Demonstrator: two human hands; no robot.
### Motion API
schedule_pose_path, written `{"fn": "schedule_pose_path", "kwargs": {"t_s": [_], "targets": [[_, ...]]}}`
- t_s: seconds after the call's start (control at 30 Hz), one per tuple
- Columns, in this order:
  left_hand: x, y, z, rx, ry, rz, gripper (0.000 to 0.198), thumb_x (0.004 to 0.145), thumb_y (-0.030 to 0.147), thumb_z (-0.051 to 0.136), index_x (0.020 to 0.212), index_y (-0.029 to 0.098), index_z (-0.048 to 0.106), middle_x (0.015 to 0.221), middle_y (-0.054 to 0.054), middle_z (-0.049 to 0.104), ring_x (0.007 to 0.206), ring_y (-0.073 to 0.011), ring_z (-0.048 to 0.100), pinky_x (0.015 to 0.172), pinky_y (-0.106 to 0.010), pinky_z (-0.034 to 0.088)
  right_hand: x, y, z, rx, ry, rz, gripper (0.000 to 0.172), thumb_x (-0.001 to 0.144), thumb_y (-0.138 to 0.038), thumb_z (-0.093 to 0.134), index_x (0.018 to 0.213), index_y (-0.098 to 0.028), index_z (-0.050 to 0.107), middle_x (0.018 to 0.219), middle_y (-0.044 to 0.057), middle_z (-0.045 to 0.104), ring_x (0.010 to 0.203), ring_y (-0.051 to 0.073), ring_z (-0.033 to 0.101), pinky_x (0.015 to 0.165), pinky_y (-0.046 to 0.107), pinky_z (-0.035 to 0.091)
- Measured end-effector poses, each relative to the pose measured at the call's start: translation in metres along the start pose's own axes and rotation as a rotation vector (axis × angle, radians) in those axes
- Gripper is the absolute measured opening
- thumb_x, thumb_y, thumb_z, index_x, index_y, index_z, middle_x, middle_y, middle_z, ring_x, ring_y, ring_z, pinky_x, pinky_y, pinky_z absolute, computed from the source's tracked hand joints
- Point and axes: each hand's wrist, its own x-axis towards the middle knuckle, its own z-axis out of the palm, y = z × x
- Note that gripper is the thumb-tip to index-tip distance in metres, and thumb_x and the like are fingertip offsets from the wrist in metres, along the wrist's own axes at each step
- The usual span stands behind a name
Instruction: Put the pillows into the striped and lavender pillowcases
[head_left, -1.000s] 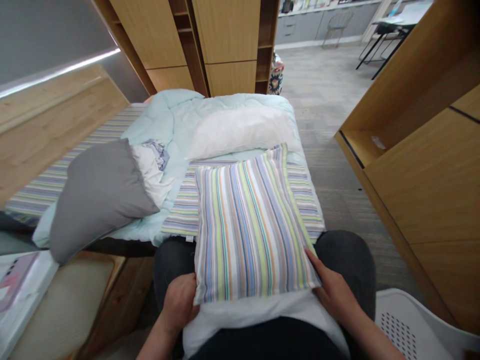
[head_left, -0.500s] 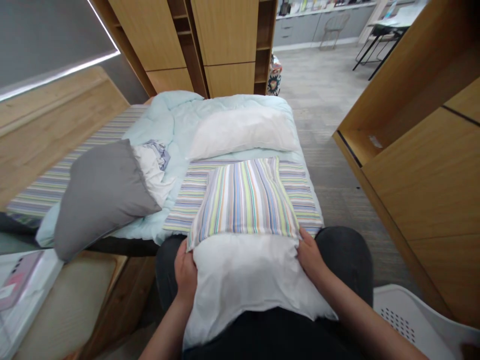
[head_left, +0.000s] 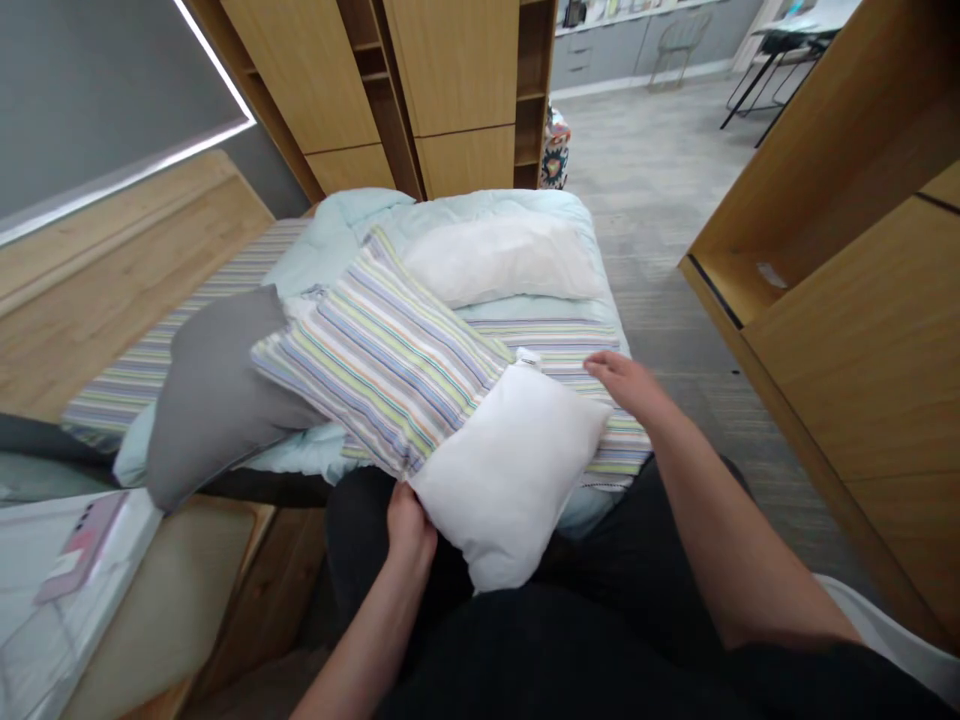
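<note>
A white pillow (head_left: 510, 470) lies across my lap and the bed's near edge, its far half inside a striped pillowcase (head_left: 382, 355) that slants up to the left. My left hand (head_left: 409, 525) is closed on the open edge of the pillowcase where it meets the pillow. My right hand (head_left: 626, 385) rests with fingers stretched out at the pillow's right corner, on a striped sheet (head_left: 577, 345). It holds nothing.
A second white pillow (head_left: 502, 260) lies further up the pale green quilt (head_left: 352, 215). A grey pillow (head_left: 214, 395) sits at the bed's left. Wooden cabinets (head_left: 847, 260) stand to the right, a wardrobe (head_left: 450, 80) beyond the bed, and a white basket (head_left: 900, 640) by my right arm.
The pillow and pillowcase have swung round to the left and now lie at a slant. My right hand let go of the pillowcase edge and moved up and right onto the sheet.
</note>
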Motion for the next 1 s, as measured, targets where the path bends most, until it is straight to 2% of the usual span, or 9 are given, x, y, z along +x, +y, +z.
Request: {"fn": "schedule_pose_path", "kwargs": {"t_s": [0.07,0.17,0.27,0.33,0.43,0.57,0.67,0.83,1.0], "targets": [[-0.002,-0.013,0.009,-0.123,-0.040,-0.110,0.033,0.097,0.032,0.051,0.123,0.017,0.065,0.126,-0.016,0.076,0.111,-0.0257,0.074,0.096,-0.042,0.062,-0.043,0.042,0.015,-0.184,-0.165,0.155,0.038,0.098,-0.046,0.056,0.097,-0.016,0.079,0.103,0.015,0.079,0.102,0.032,0.072,0.094,0.044,0.054],[0.011,-0.012,0.001,-0.067,-0.117,-0.037,0.041,0.099,0.043,0.055,0.131,0.019,0.065,0.126,-0.014,0.076,0.114,-0.0263,0.074,0.095,-0.041,0.061,-0.123,0.083,0.045,-0.167,-0.413,0.239,0.063,0.102,-0.067,0.045,0.089,-0.017,0.081,0.094,0.017,0.078,0.092,0.032,0.073,0.088,0.044,0.056],[0.038,0.002,-0.024,0.314,-0.301,0.122,0.053,0.093,0.055,0.062,0.130,0.018,0.068,0.118,-0.013,0.078,0.111,-0.0318,0.074,0.093,-0.044,0.060,-0.180,0.087,0.073,0.243,-0.747,0.212,0.073,0.094,-0.079,0.052,0.128,-0.020,0.076,0.116,0.014,0.078,0.093,0.030,0.073,0.081,0.043,0.060],[0.056,0.008,-0.039,0.590,-0.410,0.242,0.055,0.088,0.057,0.065,0.126,0.017,0.072,0.122,-0.016,0.077,0.117,-0.0372,0.071,0.100,-0.049,0.056,-0.194,0.074,0.088,0.535,-0.782,0.163,0.090,0.083,-0.082,0.067,0.151,-0.023,0.061,0.142,0.015,0.069,0.115,0.035,0.070,0.090,0.046,0.061],[0.068,0.004,-0.049,0.822,-0.547,0.326,0.054,0.082,0.056,0.070,0.117,0.015,0.077,0.126,-0.019,0.075,0.124,-0.0434,0.067,0.110,-0.055,0.049,-0.184,0.038,0.095,0.918,-0.606,0.203,0.108,0.068,-0.082,0.080,0.155,-0.022,0.055,0.152,0.017,0.062,0.139,0.041,0.057,0.110,0.057,0.052],[0.054,-0.008,-0.031,0.635,-0.581,0.386,0.035,0.080,0.049,0.071,0.090,0.017,0.079,0.112,-0.018,0.078,0.125,-0.0426,0.065,0.116,-0.056,0.044,-0.142,-0.026,0.070,1.216,-0.332,0.203,0.097,0.070,-0.065,0.088,0.151,-0.025,0.053,0.146,0.015,0.066,0.138,0.039,0.059,0.117,0.059,0.047],[0.031,0.002,-0.002,0.255,-0.519,0.240,0.032,0.082,0.048,0.074,0.077,0.017,0.076,0.098,-0.015,0.079,0.116,-0.0384,0.069,0.113,-0.054,0.047,-0.109,-0.086,0.035,1.197,-0.213,-0.022,0.078,0.081,-0.049,0.085,0.149,-0.032,0.050,0.151,0.007,0.063,0.141,0.031,0.057,0.122,0.052,0.044],[0.005,0.047,0.035,-0.698,-0.651,-0.106,0.040,0.088,0.042,0.075,0.121,0.018,0.076,0.130,-0.012,0.076,0.134,-0.0306,0.063,0.117,-0.046,0.048,-0.066,-0.170,-0.002,1.031,-0.300,-0.402,0.054,0.086,-0.044,0.081,0.132,-0.029,0.056,0.144,0.004,0.064,0.123,0.024,0.065,0.112,0.044,0.051],[-0.002,0.028,0.044,-0.732,-0.682,-0.209,0.044,0.091,0.041,0.073,0.128,0.017,0.070,0.126,-0.013,0.076,0.122,-0.0285,0.071,0.107,-0.044,0.057,-0.054,-0.156,0.019,0.564,-0.177,-0.482,0.042,0.084,-0.045,0.078,0.117,-0.022,0.065,0.114,0.006,0.073,0.102,0.024,0.068,0.091,0.037,0.057]]}}
